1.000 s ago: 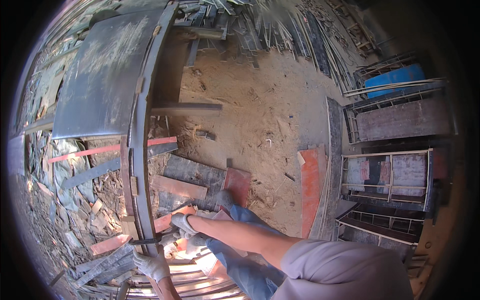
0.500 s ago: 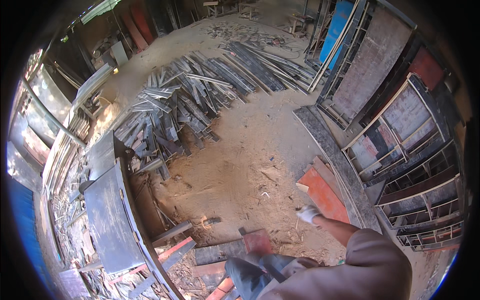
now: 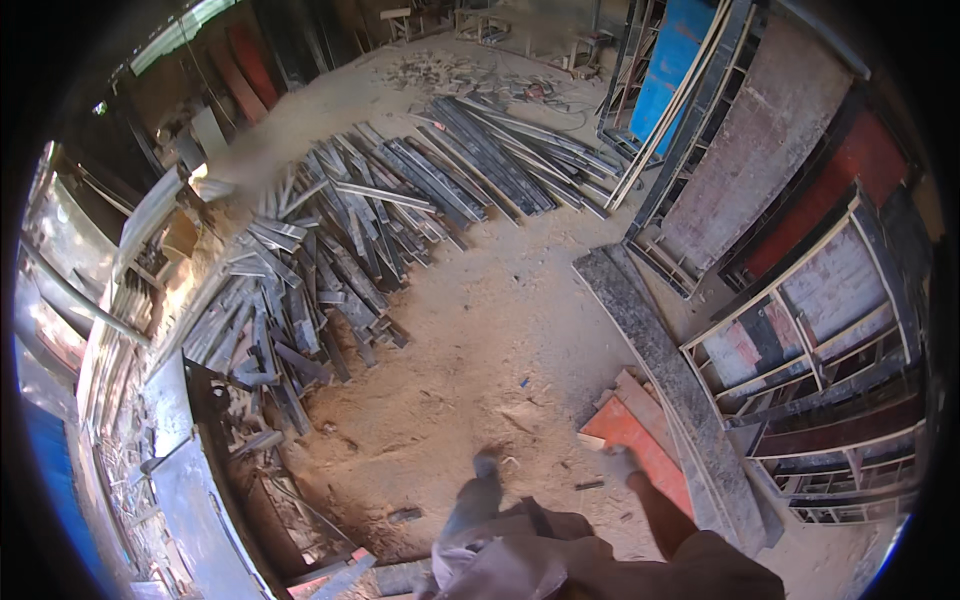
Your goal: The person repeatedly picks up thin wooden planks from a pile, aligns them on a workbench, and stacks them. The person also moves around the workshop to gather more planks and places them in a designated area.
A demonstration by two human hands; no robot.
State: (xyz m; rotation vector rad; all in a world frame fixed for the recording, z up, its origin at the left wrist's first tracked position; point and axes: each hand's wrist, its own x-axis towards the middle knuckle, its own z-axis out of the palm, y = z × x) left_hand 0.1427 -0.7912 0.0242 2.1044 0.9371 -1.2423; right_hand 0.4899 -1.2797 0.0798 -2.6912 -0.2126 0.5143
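My right hand [image 3: 622, 461], in what looks like a pale glove, hangs in front of me over the near end of an orange-red board [image 3: 628, 426]. It is smeared by motion, so I cannot make out its fingers or whether it touches the board. A brownish strip [image 3: 655, 405] lies along the board's right side. My left hand is out of view. Below, one leg in grey trousers [image 3: 472, 505] reaches forward over the sawdust-covered ground.
A heap of dark planks [image 3: 350, 230] spreads across the far left. At right, a long grey-black board [image 3: 650, 325] lies before leaning framed panels [image 3: 800, 300] and a blue sheet [image 3: 675, 70]. A metal-topped bench [image 3: 190, 510] stands at left, with scrap wood [image 3: 335, 580] near its foot.
My body has moved forward and a leg has swung ahead. My right hand has come closer over the orange-red board. The bench and nearby scraps have shifted toward the lower left of the view.
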